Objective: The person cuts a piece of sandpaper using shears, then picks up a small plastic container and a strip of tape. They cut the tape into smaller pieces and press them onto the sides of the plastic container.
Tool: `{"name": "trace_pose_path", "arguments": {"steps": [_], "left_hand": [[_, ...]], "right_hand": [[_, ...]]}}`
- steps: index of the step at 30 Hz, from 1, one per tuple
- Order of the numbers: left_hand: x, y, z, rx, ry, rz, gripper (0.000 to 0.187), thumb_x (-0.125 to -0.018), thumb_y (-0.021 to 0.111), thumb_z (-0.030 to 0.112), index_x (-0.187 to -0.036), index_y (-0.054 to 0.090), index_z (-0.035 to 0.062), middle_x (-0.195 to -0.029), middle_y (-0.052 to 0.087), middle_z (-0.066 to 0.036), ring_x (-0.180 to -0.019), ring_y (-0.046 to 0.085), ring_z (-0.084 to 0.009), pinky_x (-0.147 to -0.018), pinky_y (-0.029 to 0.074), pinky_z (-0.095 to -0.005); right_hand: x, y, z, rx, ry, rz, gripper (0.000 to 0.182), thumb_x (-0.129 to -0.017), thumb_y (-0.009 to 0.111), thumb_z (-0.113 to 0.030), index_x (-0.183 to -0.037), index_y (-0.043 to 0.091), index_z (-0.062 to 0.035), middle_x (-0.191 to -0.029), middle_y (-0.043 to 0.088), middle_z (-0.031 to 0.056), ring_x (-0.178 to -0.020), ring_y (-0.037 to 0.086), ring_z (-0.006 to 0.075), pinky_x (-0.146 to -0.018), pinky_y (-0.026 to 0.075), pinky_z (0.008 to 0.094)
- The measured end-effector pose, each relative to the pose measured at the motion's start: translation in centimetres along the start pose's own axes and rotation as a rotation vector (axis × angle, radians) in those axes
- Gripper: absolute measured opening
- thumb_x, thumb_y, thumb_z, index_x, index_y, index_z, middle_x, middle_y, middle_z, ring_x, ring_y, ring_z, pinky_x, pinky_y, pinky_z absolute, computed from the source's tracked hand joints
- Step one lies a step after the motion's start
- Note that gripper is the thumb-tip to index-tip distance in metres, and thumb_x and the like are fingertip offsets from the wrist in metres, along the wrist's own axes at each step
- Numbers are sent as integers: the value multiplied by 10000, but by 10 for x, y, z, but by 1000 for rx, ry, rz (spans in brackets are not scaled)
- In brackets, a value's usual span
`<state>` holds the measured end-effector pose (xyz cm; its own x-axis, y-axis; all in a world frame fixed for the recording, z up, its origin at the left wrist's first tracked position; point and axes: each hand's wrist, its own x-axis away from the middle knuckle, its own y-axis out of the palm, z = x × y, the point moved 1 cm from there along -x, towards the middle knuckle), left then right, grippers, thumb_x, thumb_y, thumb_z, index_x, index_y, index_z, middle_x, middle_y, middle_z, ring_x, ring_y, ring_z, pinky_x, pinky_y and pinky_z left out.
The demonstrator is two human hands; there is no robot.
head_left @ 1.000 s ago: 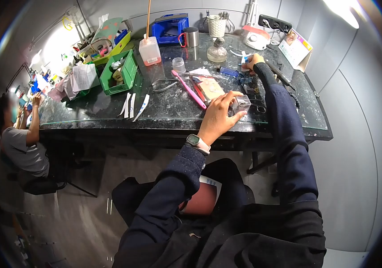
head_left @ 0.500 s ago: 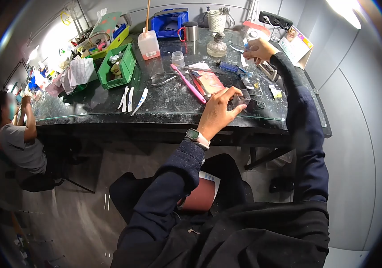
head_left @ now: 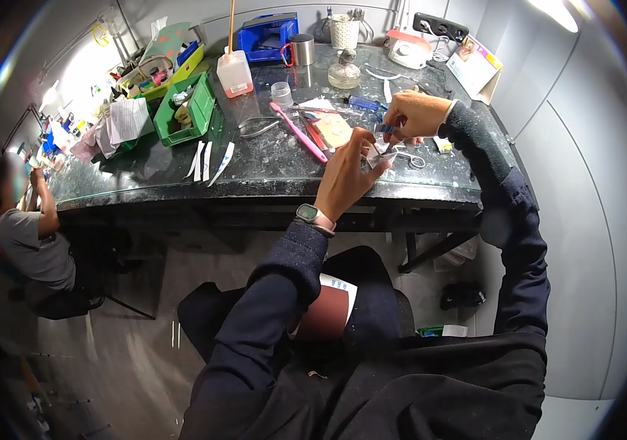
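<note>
Near the front edge of the dark worktop, my left hand [head_left: 346, 174] is closed around a small clear box [head_left: 381, 155], thumb and fingers on its sides. My right hand [head_left: 414, 117] is just right of it, fingers pinched on a small blue-and-clear item [head_left: 384, 128] over the box; its exact shape is too small to tell. Scissors [head_left: 411, 159] lie right of the box. To the left are a pink toothbrush [head_left: 299, 132] and an orange-beige sheet [head_left: 333, 129]. A blue tool [head_left: 364, 103] lies behind the hands.
A green bin [head_left: 186, 110], white strips [head_left: 207, 161], a bottle of pink liquid [head_left: 235, 73], a glass burner [head_left: 344, 71], a metal mug [head_left: 301, 50] and a desk calendar [head_left: 474, 70] stand or lie around. A person [head_left: 33, 235] sits at far left.
My right hand has come down and left from the back of the worktop to the box. My left hand has shifted slightly left with the box, and the view has moved a little.
</note>
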<state>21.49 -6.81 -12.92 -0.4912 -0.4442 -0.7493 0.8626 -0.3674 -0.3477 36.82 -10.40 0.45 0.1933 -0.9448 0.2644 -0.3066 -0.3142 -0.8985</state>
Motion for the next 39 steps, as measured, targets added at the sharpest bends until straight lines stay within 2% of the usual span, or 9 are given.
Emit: {"name": "trace_pose_path", "arguments": {"steps": [3, 8, 11, 14, 17, 21, 27, 33, 39], "left_hand": [[2, 1, -3, -16, 35, 22, 559, -720, 753, 165, -1132, 388, 67, -844, 572, -108, -786, 600, -288, -684, 476, -377], [-2, -4, 4, -43, 27, -51, 449, -737, 741, 157, -1110, 508, 65, -939, 611, -112, -784, 607, -255, -701, 483, -340], [-4, -6, 11, -42, 24, -44, 293, -753, 714, 146, -1009, 590, 75, -934, 608, -108, -821, 606, -272, -718, 476, -342], [-3, -7, 12, -74, -11, -78, 258, -766, 701, 156, -986, 613, 53, -935, 605, -110, -865, 605, -286, -743, 473, -350], [-4, -6, 8, -69, -53, -104, 250, -768, 701, 171, -961, 626, 32, -939, 601, -111, -887, 607, -281, -758, 473, -354], [-3, -5, 7, -101, -5, -72, 272, -776, 698, 206, -962, 627, 21, -934, 603, -105, -887, 607, -278, -779, 468, -349], [-4, -6, 8, -97, -18, -90, 302, -775, 702, 214, -986, 618, 16, -935, 609, -108, -886, 609, -267, -791, 468, -349], [-3, -3, 7, -21, -109, -58, 438, -746, 739, 208, -1076, 498, 50, -903, 618, -113, -839, 618, -251, -742, 483, -355], [-3, -6, 10, -26, -168, -84, 402, -742, 744, 197, -1000, 472, 51, -866, 607, -100, -785, 613, -247, -715, 481, -352]], "right_hand": [[-3, 4, -3, 171, -46, 18, 175, -753, 595, -50, -893, 691, -9, -720, 683, 99, -552, 656, 141, -463, 528, 264], [18, -19, -11, -48, -22, 124, 192, -798, 687, -124, -953, 696, -12, -712, 681, 110, -511, 638, 127, -434, 517, 244], [27, -29, -5, -63, 82, 240, 188, -829, 655, -145, -979, 681, -35, -650, 644, 46, -471, 587, 92, -427, 492, 226], [24, -29, 18, -112, 73, 257, 175, -849, 645, -185, -928, 651, -30, -599, 588, 5, -479, 542, 66, -430, 461, 216], [20, -10, 29, -79, 80, 123, 179, -855, 649, -202, -891, 631, -27, -620, 578, -11, -536, 529, 40, -486, 444, 215], [29, 15, 18, -314, 26, 18, 240, -797, 712, -170, -984, 652, -32, -660, 638, 15, -524, 527, 37, -472, 410, 205], [18, 31, 28, -287, -62, 157, 235, -793, 721, -200, -935, 684, -16, -621, 612, 13, -492, 495, 36, -441, 386, 214], [14, 28, 19, -242, -35, 201, 259, -803, 717, -221, -962, 689, -18, -621, 609, 13, -483, 507, 41, -435, 400, 208], [21, 25, 31, -310, -43, 262, 272, -806, 707, -249, -977, 690, -38, -639, 634, 29, -463, 529, 52, -418, 440, 200]]}}
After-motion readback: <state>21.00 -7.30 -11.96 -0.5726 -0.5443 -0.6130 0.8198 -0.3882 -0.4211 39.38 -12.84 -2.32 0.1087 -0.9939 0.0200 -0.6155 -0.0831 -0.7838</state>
